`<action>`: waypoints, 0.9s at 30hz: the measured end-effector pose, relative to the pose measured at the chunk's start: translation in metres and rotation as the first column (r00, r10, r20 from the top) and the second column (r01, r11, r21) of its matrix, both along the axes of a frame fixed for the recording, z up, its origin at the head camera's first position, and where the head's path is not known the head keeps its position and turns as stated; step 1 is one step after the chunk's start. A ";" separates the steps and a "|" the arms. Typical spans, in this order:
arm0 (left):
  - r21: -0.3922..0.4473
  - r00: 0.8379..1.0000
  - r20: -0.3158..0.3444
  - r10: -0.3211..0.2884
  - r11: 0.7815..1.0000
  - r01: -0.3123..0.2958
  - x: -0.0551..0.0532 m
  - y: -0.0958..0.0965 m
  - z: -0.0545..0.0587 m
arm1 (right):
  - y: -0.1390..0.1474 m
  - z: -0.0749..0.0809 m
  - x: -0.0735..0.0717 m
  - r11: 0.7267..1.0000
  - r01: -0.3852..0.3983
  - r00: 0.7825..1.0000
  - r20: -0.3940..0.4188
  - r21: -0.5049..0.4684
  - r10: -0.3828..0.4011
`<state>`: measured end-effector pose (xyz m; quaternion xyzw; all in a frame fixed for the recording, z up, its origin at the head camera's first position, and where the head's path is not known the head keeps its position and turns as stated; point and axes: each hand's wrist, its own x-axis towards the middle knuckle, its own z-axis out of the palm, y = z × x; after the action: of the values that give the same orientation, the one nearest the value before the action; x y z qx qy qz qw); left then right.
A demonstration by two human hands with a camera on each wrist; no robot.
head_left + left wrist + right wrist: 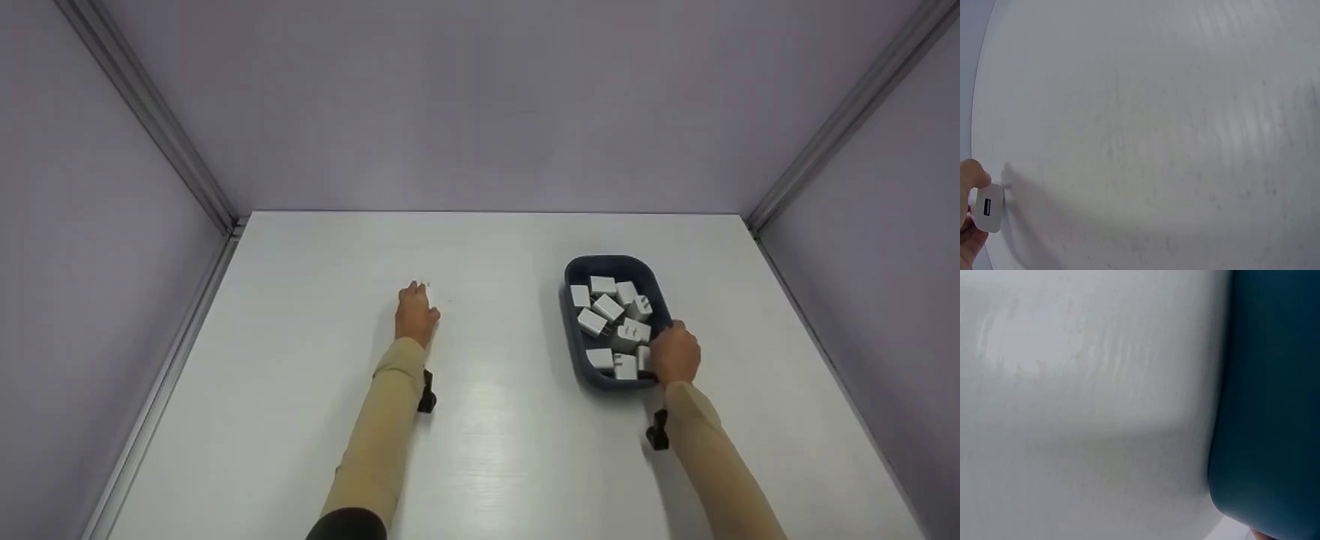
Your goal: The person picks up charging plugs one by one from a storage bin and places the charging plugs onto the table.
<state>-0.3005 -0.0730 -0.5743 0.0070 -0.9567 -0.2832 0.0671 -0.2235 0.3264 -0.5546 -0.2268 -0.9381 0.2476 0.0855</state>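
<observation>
Between its thumb and fingers, my left hand [415, 313] pinches a white USB charger plug [995, 205], close over the table left of centre. The plug's dark USB slot faces the left wrist camera; in the head view the hand mostly hides the plug. At the right, a dark blue rounded tray [576, 352] holds several white charger plugs [607, 306] lying in different directions, some with their prongs showing. My right hand [676, 354] grips the tray's right rim near its front corner. Seen from the right wrist, the tray's wall [1269, 410] fills the right side.
The white table [495, 420] has walls on its left, back and right. Grey metal corner posts [161, 112] stand where the walls meet. Black wrist mounts [427, 392] sit on both sleeves.
</observation>
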 end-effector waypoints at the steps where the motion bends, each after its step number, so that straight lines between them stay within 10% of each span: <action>1: -0.005 1.000 -0.001 0.003 1.000 -0.003 0.000 0.000 -0.001 | 0.000 0.000 0.000 1.000 0.001 1.000 0.003 -0.002 -0.001; 14: 0.020 0.999 -0.046 0.018 1.000 -0.018 -0.011 -0.006 -0.021 | 0.000 0.001 0.001 1.000 0.012 1.000 0.023 -0.007 -0.012; 27: -0.028 0.996 -0.084 0.024 0.999 -0.027 0.001 -0.003 -0.006 | 0.000 -0.001 0.000 0.999 0.026 1.000 -0.013 -0.024 -0.026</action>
<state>-0.2995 -0.0756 -0.5799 0.0064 -0.9569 -0.2686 0.1107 -0.2235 0.3261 -0.5554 -0.2383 -0.9315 0.2590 0.0923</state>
